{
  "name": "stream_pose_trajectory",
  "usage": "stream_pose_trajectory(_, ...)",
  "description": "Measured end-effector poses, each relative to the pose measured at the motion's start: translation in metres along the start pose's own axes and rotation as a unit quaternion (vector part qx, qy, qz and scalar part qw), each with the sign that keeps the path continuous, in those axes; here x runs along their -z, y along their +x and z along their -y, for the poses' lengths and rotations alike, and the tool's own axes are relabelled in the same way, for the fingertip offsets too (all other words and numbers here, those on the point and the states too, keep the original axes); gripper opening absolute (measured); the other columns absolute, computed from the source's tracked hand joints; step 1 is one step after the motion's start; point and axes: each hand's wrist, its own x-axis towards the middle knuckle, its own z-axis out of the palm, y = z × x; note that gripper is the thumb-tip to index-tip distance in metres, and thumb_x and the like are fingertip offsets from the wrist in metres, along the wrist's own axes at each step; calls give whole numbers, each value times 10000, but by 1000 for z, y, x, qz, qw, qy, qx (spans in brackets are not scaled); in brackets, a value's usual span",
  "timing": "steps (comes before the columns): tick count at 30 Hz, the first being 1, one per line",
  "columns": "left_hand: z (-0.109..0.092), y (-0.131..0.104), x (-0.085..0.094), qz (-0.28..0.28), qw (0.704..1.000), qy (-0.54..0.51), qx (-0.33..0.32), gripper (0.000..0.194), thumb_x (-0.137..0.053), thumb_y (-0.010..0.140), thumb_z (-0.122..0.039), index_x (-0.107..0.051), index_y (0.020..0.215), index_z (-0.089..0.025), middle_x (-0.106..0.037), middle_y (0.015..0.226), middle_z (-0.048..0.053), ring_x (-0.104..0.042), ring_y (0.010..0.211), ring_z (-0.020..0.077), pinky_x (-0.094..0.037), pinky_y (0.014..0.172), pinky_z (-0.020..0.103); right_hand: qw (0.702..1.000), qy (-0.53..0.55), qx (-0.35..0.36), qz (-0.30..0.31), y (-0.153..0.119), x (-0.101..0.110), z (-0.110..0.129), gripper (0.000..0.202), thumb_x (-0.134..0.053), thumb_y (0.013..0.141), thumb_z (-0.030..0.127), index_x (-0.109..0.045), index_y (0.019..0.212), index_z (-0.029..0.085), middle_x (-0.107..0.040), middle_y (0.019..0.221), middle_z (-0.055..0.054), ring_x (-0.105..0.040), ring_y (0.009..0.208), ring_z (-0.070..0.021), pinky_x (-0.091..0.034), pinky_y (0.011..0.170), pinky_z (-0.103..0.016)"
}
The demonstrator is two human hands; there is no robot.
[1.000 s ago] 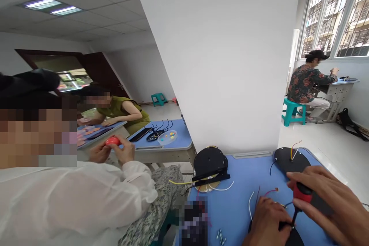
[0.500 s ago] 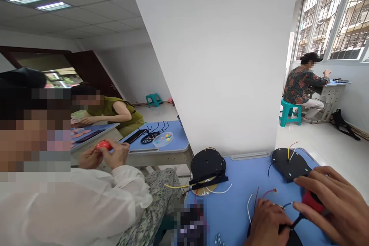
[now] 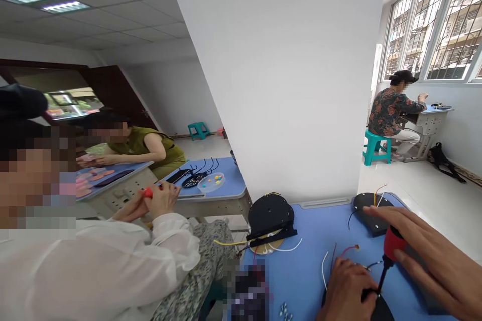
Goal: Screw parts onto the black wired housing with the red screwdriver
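My right hand (image 3: 433,256) is wrapped round a red and black electric screwdriver (image 3: 394,245), its fingers stretched along the tool. The thin black shaft points down to a black round part (image 3: 382,308) at the bottom edge. My left hand (image 3: 348,288) presses on that part, fingers bent beside the screwdriver tip; what its fingertips pinch is hidden. White, red and black wires stick out around the left hand. A black disc assembly (image 3: 270,216) with yellow and white wires lies at the desk's back left. Another black disc part (image 3: 371,210) is behind my right hand.
Small screws (image 3: 285,312) lie on the blue desk (image 3: 312,241) near its front. A white pillar (image 3: 286,85) rises behind it. On the left a person in a white top (image 3: 113,271) holds a red object. Two other people sit at desks farther off.
My right hand has tilted the screwdriver more upright, its shaft now showing above the black part. The person at the left has moved their hands to the right. The view has shifted slightly.
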Motion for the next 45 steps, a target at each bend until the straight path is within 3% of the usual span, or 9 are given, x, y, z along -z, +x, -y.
stream_pose_trajectory(5,2,0,-2,-7,1000,-1,-1,216,-706,800,-174,-809,965,-267,-810,1008,20,-688,998,223,-445,999,436,996,4,33,-80,-1,2,3,318,-517,1029,445,-575,1251,224,-768,854,-22,-710,719,-232,-571,688,-377)
stream_pose_trajectory(10,-2,0,0,-2,1000,0,5,205,-718,788,-157,-810,948,-244,-809,1010,31,-688,1004,230,-447,996,434,1000,8,15,2,-2,4,7,510,-376,1068,432,-412,1508,176,-715,1275,-90,-697,1134,-259,-599,836,-369)
stream_pose_trajectory(15,-7,-2,6,1,1000,2,11,213,-717,795,-131,-808,956,-237,-810,996,30,-690,1000,222,-448,994,426,994,-23,32,-98,4,-1,6,294,-458,1067,388,-553,1258,186,-752,768,-15,-716,680,-229,-564,710,-396)
stream_pose_trajectory(21,-7,-1,7,3,1000,10,8,189,-715,794,-128,-806,925,-230,-806,995,32,-682,990,218,-450,982,423,999,1,36,-28,4,10,13,426,-313,1096,345,-455,1442,141,-745,1170,-103,-713,1074,-220,-562,864,-345)
stream_pose_trajectory(26,-6,-2,6,3,1000,14,6,187,-689,818,-139,-806,932,-230,-803,987,34,-673,973,212,-449,986,423,993,-33,24,-115,4,3,14,167,-474,1062,318,-575,1102,191,-713,719,-7,-668,595,-202,-511,729,-401)
stream_pose_trajectory(32,-8,-2,9,5,1000,13,3,235,-655,821,-124,-806,955,-244,-797,993,27,-666,972,201,-442,999,412,998,59,-33,-1,-9,7,11,454,-396,1053,352,-430,1494,255,-684,1321,-67,-674,1166,-251,-571,895,-377)
stream_pose_trajectory(39,-5,-3,4,2,1000,21,6,262,-639,816,-114,-803,938,-278,-799,982,9,-666,956,206,-458,972,418,993,-12,7,-115,2,-1,12,264,-447,1081,374,-587,1224,202,-771,811,-19,-733,691,-216,-465,884,-441)
stream_pose_trajectory(41,-4,-3,2,-2,1000,25,5,266,-638,810,-104,-801,923,-282,-799,974,1,-669,946,201,-462,964,416,994,4,9,-110,5,0,15,290,-411,1089,339,-561,1294,200,-775,849,-25,-738,715,-214,-491,856,-428)
stream_pose_trajectory(45,-4,-3,2,-9,1000,28,0,260,-640,790,-88,-797,896,-267,-798,955,-1,-668,946,201,-466,964,415,997,66,-16,-29,-3,5,16,467,-389,1066,355,-401,1518,235,-723,1253,-75,-700,1112,-246,-573,854,-385)
